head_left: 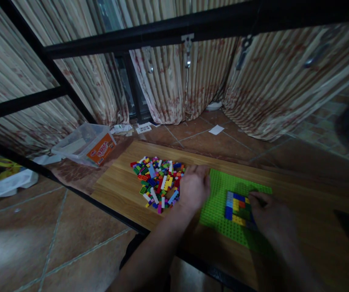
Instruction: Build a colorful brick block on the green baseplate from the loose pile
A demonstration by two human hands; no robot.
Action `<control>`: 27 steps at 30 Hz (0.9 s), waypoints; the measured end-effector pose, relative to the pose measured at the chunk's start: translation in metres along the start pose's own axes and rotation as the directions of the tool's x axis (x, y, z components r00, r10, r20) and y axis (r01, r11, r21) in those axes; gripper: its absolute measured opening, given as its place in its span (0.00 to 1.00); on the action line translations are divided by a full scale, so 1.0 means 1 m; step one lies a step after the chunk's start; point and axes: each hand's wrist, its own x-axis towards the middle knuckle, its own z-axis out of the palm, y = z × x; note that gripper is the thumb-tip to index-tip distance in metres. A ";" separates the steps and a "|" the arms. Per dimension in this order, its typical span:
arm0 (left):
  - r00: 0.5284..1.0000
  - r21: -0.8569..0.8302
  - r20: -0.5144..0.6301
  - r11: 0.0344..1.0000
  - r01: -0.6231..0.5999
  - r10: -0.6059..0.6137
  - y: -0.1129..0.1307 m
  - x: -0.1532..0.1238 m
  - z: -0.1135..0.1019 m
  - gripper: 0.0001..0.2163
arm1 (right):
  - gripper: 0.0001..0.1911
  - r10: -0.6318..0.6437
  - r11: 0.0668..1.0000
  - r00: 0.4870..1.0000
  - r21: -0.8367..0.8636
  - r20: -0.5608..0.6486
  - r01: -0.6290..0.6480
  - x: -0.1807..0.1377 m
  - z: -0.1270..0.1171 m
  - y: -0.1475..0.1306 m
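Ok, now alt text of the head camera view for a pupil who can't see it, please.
A person's right hand is at a multicoloured brick build on a green baseplate, the left hand at the edge of a loose brick pile, on a wooden table. A clear box with an orange label stands left, before striped curtains.

Bare wood on the table [115,178] left of the loose brick pile [154,182]: passable. My left hand [194,184] blocks the gap between pile and green baseplate [214,207]. Built bricks [237,206] and my right hand [268,211] obstruct the plate; open studs left of them.
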 end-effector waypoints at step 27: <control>0.989 0.224 -0.132 0.970 0.097 -0.069 -0.066 0.027 -0.028 0.09 | 0.16 -0.038 0.993 0.998 0.114 -0.041 0.042 0.000 -0.002 -0.009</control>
